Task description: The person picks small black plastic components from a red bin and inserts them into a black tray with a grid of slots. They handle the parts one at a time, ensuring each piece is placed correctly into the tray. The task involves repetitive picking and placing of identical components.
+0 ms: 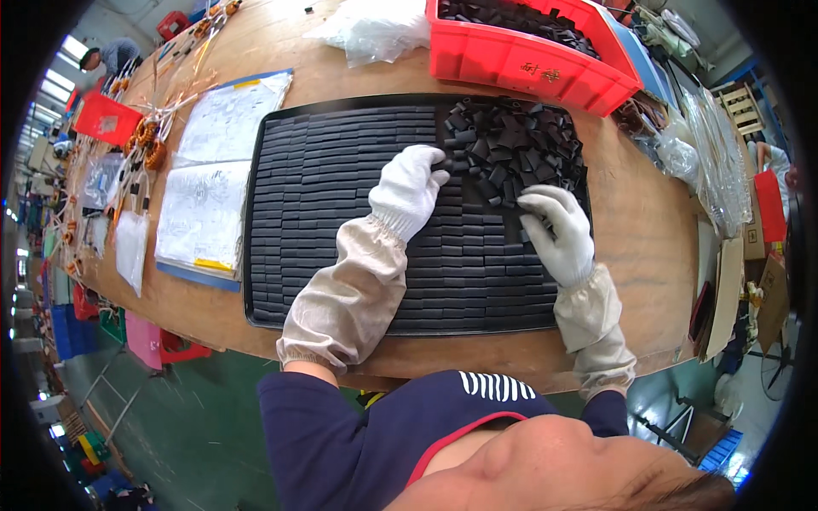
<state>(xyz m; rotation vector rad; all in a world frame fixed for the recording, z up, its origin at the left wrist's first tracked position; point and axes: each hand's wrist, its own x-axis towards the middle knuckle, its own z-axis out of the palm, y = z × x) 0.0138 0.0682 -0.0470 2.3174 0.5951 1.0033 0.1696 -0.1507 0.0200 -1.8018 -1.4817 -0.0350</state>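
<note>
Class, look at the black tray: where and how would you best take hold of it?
Grip the black tray by its rim, probably, one hand at each short end, coming from left and right. It is wide and flat, with lined-up black pieces and a loose heap at the far right, so a level grip should disturb them least.

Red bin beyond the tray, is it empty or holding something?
Holding something: small black pieces show inside the red bin.

This is a workshop, with a big wooden surface [643, 255], a tray [409, 331] full of little black pieces [515, 140], a red bin [528, 72] and a green floor [196, 417].
</note>
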